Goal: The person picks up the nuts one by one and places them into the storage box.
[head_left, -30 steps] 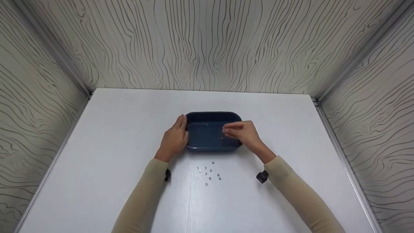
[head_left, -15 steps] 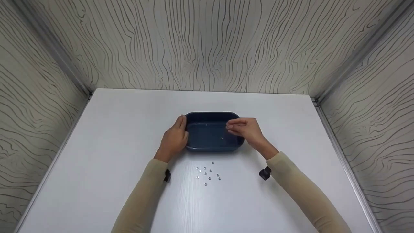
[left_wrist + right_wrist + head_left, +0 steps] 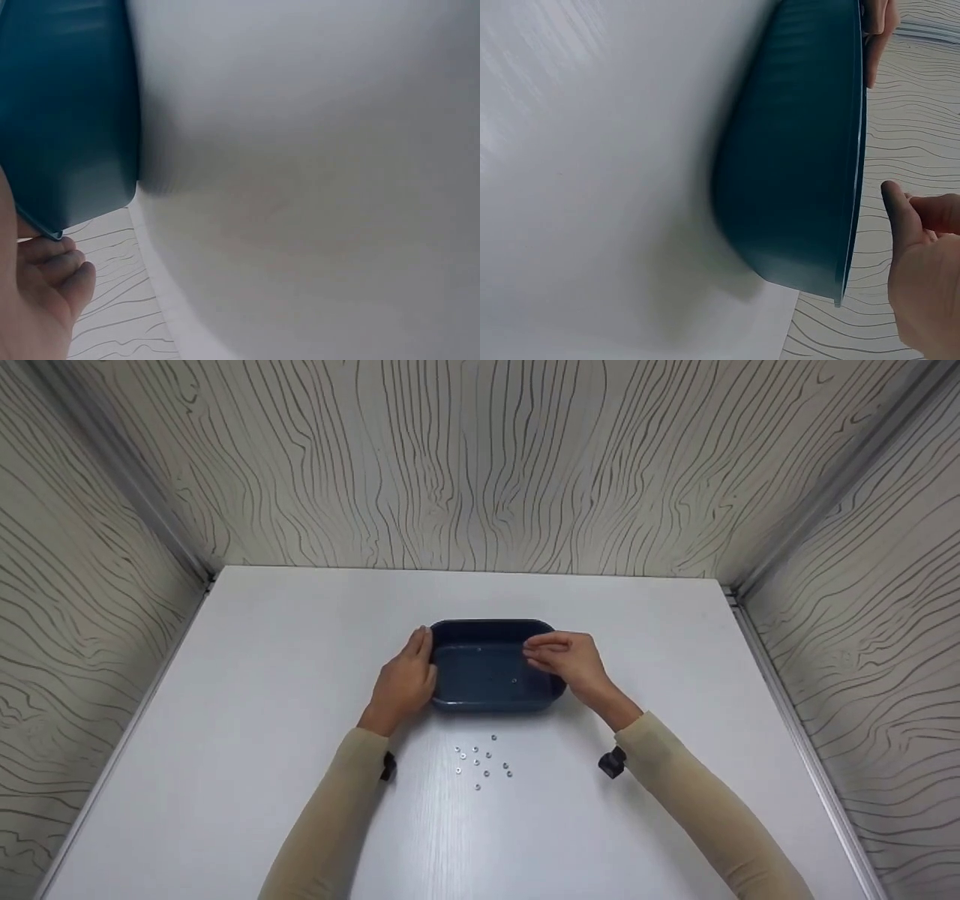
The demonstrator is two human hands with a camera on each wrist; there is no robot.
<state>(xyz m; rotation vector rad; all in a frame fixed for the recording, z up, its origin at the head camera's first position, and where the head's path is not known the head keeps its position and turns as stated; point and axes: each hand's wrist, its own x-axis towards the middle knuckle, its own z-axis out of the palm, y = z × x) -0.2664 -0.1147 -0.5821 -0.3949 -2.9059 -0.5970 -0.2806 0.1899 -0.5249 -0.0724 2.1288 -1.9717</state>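
A dark blue plastic tub [image 3: 480, 671] stands on the white table, with two small metal nuts inside: one nut [image 3: 514, 681] near the front right and another nut [image 3: 479, 649] toward the back. My left hand [image 3: 405, 682] grips the tub's left rim, fingers along the outside wall. Over the right end of the tub, my right hand [image 3: 568, 660] keeps thumb and fingertips pinched together; the nut between them is hidden from view. In the right wrist view, the thumb [image 3: 900, 214] and index finger sit just above the rim.
Several more small nuts [image 3: 477, 763] lie scattered on the table [image 3: 247, 720] in front of the tub. Wood-patterned panels [image 3: 480, 465] close off the back and both sides. A small black camera [image 3: 612, 763] sits at the right wrist.
My right hand has shifted right and slightly back over the tub, and the nut seen at its fingertips earlier is now out of sight. The left hand and tub stay put.
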